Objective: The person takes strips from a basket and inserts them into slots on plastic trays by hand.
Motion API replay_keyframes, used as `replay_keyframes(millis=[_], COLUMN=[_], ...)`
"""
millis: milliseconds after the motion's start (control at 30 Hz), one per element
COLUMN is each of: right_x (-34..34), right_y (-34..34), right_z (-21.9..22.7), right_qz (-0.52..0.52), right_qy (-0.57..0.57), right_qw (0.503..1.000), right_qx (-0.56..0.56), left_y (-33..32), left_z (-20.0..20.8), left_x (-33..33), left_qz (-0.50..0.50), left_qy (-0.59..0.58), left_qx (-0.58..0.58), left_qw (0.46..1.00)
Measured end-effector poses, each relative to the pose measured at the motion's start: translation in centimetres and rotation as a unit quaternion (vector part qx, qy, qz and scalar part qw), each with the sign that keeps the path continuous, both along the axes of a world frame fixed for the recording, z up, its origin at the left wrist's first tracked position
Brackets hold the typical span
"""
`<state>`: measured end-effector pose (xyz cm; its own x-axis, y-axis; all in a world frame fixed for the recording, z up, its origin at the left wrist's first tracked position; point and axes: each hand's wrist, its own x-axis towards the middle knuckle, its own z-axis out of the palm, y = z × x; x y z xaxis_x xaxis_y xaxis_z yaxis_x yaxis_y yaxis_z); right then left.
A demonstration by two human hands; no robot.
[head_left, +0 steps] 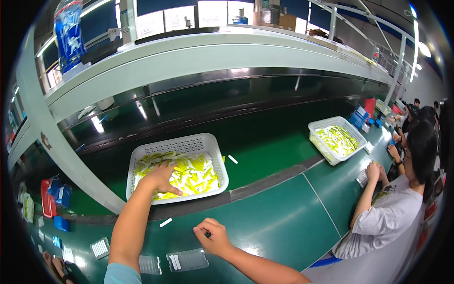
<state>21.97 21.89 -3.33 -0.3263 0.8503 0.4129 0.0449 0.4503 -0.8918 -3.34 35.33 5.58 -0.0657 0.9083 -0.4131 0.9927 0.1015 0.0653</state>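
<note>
My left hand (162, 180) reaches into a white perforated basket (215, 142), its fingers spread over a heap of small flat yellow-green and white strips (196, 175). Nearer to me, my right hand (213, 236) hovers above the green table with its fingers curled together; whether anything is inside them is hidden. Just below it lies a clear plastic tray (194, 260) with a few white strips at its left end. Beside that is a second clear tray (150, 265), partly covered by my left forearm. One loose white strip (165, 222) rests on the table between basket and trays.
A tray filled with white strips (100, 247) lies at the left. Another white strip (232, 159) is right of the basket. Farther right stands a second basket (331, 158), near a seated co-worker (392, 208). A shelf post (71, 156) rises left of my basket.
</note>
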Motion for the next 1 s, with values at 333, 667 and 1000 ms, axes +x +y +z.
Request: replay_keyframes(millis=[333,667,1000], right_x=[-0.5,-0.1,-0.3], right_y=[0.4,-0.2,-0.1], right_z=[0.0,-1.2,-0.5], right_qz=[-0.012,0.0,0.008], right_qy=[-0.028,-0.025,-0.032], right_qw=[0.999,1.0,0.999], right_qx=[0.031,0.002,-0.033], left_y=[-1.1,9.1,11.1], left_z=[2.9,-1.5,-1.2], left_x=[0.3,7.0,5.8], left_qz=[-0.054,-0.288,-0.313], left_qy=[-0.059,-0.003,0.065], left_qx=[0.147,0.105,0.039], left_qw=[0.986,0.952,0.947])
